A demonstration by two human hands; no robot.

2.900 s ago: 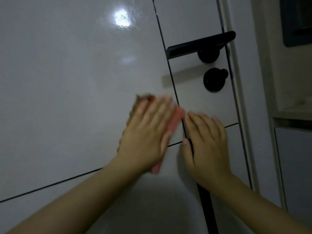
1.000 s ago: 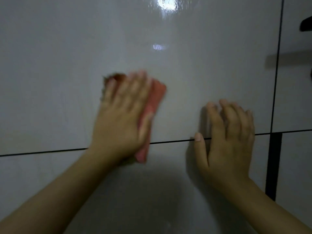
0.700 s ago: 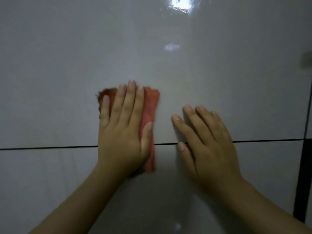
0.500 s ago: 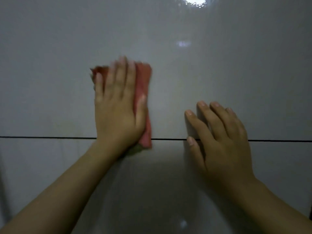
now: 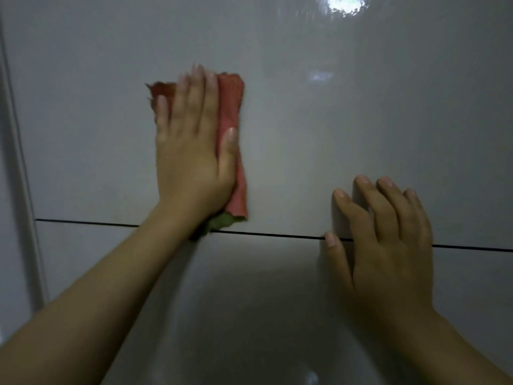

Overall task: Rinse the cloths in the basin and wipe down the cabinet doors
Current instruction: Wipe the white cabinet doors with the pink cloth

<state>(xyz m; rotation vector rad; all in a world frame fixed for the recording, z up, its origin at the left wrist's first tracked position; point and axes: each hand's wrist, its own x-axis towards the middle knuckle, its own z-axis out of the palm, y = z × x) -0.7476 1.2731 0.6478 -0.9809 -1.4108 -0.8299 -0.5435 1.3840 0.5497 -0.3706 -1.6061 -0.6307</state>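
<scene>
A glossy white cabinet door point(image 5: 347, 140) fills the view. My left hand point(image 5: 191, 151) lies flat with straight fingers on a folded red cloth point(image 5: 231, 112), pressing it against the upper door panel; a green bit of cloth shows under the heel of the hand. My right hand point(image 5: 388, 245) rests flat on the door to the right, fingers spread, its thumb at the thin dark gap point(image 5: 277, 235) between the upper and lower panels. The basin is not in view.
A pale vertical frame strip point(image 5: 16, 151) runs down the far left edge. A ceiling light reflects on the door at the top right point(image 5: 345, 2). The lower door panel point(image 5: 249, 315) lies in my shadow.
My left hand has slid the red cloth leftward and upward across the upper panel. My right hand followed leftward along the gap. The black door handle has left the view.
</scene>
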